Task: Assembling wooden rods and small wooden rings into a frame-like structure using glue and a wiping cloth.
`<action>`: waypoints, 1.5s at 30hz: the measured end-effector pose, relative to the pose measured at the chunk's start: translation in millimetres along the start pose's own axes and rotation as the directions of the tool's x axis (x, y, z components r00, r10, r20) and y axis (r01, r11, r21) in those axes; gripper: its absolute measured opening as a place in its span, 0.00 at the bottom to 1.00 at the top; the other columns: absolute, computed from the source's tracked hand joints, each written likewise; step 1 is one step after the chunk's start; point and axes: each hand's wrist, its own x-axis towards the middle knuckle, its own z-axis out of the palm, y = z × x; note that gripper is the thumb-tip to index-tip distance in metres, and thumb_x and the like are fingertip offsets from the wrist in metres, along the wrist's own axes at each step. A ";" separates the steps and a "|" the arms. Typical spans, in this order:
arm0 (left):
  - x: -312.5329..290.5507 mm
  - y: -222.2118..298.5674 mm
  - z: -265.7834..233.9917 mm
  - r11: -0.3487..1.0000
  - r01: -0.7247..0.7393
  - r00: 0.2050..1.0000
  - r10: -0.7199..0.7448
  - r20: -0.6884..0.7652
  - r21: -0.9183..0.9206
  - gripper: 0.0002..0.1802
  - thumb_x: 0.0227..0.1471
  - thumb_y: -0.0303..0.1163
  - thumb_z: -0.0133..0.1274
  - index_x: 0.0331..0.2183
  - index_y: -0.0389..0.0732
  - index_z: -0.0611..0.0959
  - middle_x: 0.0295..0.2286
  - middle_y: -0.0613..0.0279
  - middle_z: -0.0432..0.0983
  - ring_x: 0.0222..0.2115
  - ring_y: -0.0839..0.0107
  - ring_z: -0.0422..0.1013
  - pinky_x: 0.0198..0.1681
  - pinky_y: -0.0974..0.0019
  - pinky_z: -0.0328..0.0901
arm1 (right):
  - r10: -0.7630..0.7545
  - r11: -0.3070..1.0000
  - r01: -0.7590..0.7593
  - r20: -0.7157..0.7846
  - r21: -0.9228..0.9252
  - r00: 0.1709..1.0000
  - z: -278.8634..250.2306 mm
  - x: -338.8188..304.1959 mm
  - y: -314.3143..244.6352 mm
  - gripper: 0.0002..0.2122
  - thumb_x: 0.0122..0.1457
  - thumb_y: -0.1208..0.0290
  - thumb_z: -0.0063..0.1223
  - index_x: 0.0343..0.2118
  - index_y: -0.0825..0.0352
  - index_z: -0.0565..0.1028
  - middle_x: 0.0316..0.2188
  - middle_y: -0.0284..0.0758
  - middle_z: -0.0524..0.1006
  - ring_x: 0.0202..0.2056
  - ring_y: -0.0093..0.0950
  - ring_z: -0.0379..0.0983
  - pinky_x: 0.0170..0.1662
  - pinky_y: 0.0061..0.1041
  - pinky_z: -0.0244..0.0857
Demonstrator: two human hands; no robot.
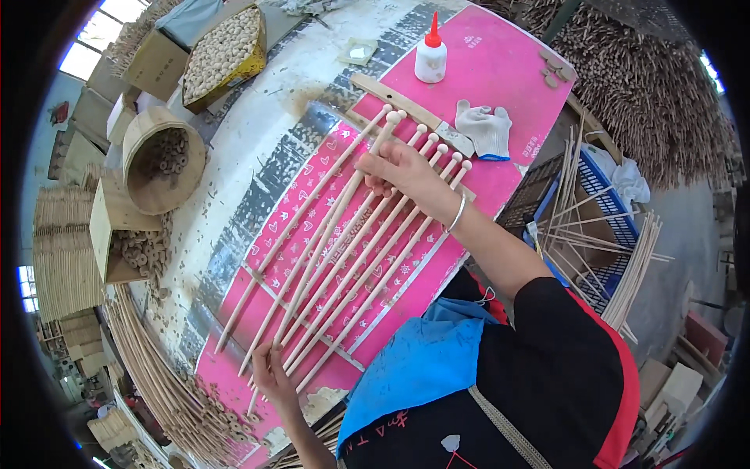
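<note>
Several thin wooden sticks [353, 248] lie side by side on a pink patterned board [273, 234], each with a small round wooden ball at its far end. My right hand [397, 170] is closed around one wooden stick [337, 209] a little below its ball [393, 116], thumb and fingers pinching it. Lower down, my left hand [273, 377] is closed at the near end of the same stick, though its fingertips are partly hidden. A wooden strip [391, 94] runs across the board by the ball ends.
Beyond the sticks are a white glue bottle [430, 59] with a red tip and a white glove [484, 129]. Loose wooden balls fill a yellow-edged box [225, 55] at far left. Nearby stand a round tub [160, 160] of wooden rings and, at right, a blue crate [617, 227] with sticks.
</note>
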 end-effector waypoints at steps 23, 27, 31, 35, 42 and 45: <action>21.1 -11.2 1.5 0.992 -0.105 0.994 0.104 0.012 0.066 0.09 0.63 0.19 0.49 0.44 0.31 0.81 0.35 0.58 0.76 0.38 0.70 0.75 0.39 0.67 0.70 | -0.056 0.967 0.018 -0.141 -0.252 0.988 -18.9 3.1 5.0 0.23 0.63 0.47 0.63 0.36 0.69 0.81 0.24 0.29 0.79 0.23 0.16 0.76 0.25 0.15 0.69; 56.6 -16.0 2.6 0.976 -0.195 0.980 0.196 -0.008 0.102 0.08 0.64 0.19 0.50 0.43 0.32 0.81 0.34 0.57 0.75 0.36 0.69 0.74 0.40 0.67 0.69 | -0.191 0.944 0.114 -0.231 -0.311 0.954 -38.2 7.0 -1.4 0.28 0.66 0.41 0.55 0.31 0.68 0.80 0.21 0.30 0.77 0.21 0.17 0.74 0.25 0.17 0.68; 105.2 -9.0 10.5 0.964 -0.212 0.976 0.217 -0.013 0.160 0.06 0.64 0.19 0.50 0.42 0.33 0.81 0.33 0.58 0.73 0.34 0.70 0.70 0.39 0.68 0.66 | -0.223 0.950 0.150 -0.261 -0.274 0.939 -41.5 2.0 -12.1 0.20 0.71 0.50 0.53 0.36 0.66 0.80 0.23 0.25 0.75 0.22 0.12 0.71 0.23 0.13 0.61; 148.0 -22.7 15.5 0.948 -0.270 0.963 0.267 0.044 0.167 0.07 0.63 0.19 0.51 0.42 0.32 0.81 0.32 0.58 0.73 0.34 0.69 0.71 0.40 0.67 0.66 | -0.223 0.953 0.160 -0.241 -0.257 0.944 -44.9 -0.9 -11.6 0.22 0.68 0.47 0.55 0.35 0.67 0.79 0.23 0.27 0.77 0.24 0.15 0.72 0.27 0.15 0.66; 178.2 -36.4 34.9 0.955 -0.265 0.957 0.245 0.154 0.131 0.09 0.61 0.19 0.52 0.42 0.35 0.83 0.34 0.55 0.75 0.34 0.63 0.73 0.40 0.63 0.67 | -0.200 0.953 0.131 -0.241 -0.275 0.950 -48.8 -0.5 -9.7 0.20 0.70 0.51 0.54 0.36 0.68 0.79 0.24 0.28 0.77 0.24 0.15 0.72 0.27 0.16 0.66; 183.8 -35.8 40.2 0.936 -0.311 0.942 0.282 0.180 0.164 0.09 0.60 0.19 0.53 0.42 0.35 0.83 0.34 0.54 0.75 0.35 0.59 0.74 0.40 0.61 0.68 | -0.210 0.945 0.140 -0.222 -0.295 0.952 -52.7 0.0 -11.0 0.20 0.71 0.52 0.53 0.37 0.69 0.80 0.24 0.28 0.77 0.24 0.15 0.72 0.27 0.17 0.67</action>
